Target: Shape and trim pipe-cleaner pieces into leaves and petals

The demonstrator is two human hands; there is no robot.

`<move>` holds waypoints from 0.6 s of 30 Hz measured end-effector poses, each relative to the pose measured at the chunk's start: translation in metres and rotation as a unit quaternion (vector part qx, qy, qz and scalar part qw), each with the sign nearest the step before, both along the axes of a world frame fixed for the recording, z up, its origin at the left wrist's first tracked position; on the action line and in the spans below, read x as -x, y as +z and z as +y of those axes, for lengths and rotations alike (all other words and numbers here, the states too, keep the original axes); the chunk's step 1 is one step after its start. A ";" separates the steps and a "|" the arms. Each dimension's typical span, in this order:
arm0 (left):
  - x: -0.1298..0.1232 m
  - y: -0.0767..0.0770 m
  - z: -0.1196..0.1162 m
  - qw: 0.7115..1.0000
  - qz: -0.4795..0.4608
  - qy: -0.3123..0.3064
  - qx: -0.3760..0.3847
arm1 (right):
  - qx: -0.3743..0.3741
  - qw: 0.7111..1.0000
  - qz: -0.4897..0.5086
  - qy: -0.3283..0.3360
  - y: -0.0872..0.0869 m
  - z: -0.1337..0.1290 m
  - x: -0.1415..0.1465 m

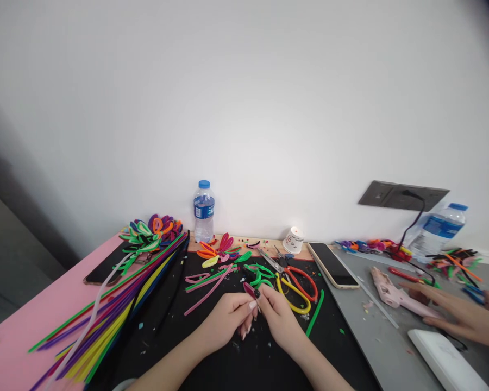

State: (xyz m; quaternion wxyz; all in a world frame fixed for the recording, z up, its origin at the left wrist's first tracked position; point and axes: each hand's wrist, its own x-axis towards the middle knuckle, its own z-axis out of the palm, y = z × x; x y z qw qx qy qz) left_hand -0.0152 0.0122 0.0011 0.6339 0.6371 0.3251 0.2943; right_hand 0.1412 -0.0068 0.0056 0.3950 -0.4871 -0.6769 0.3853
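My left hand (228, 321) and my right hand (280, 319) meet low over the black mat, fingertips pressed together. Between them is a small dark-pink pipe cleaner loop (249, 289), pinched by both; a black spot beside it is too small to make out. Just beyond my fingers lie green pipe cleaner loops (263, 273). Scissors with yellow handles (295, 297) and a red-handled cutting tool (305, 278) rest beside my right hand. Pink and green pipe cleaner pieces (212, 281) lie ahead of my left hand. A green pipe cleaner (315, 313) is further right.
Long pipe cleaners (126, 309) fan across the left side, near finished-looking loops (146, 236). A water bottle (204, 214), paper cup (293, 240) and phone (333, 265) stand or lie along the back. On the right, another person's hand (452, 309) touches a pink glue gun (391, 293).
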 end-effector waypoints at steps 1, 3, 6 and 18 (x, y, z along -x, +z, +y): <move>-0.001 0.001 0.000 0.999 -0.031 -0.007 0.033 | -0.008 1.000 0.006 -0.004 -0.001 -0.001 0.000; -0.002 0.002 0.000 0.992 -0.081 -0.023 0.090 | -0.018 1.000 0.015 -0.009 -0.004 -0.002 0.001; -0.003 0.002 0.000 0.987 -0.101 -0.019 0.119 | -0.016 1.000 0.008 -0.008 -0.004 -0.003 0.001; 0.003 0.005 0.003 0.993 0.023 0.105 -0.054 | -0.055 0.884 -0.386 -0.257 0.004 0.022 -0.061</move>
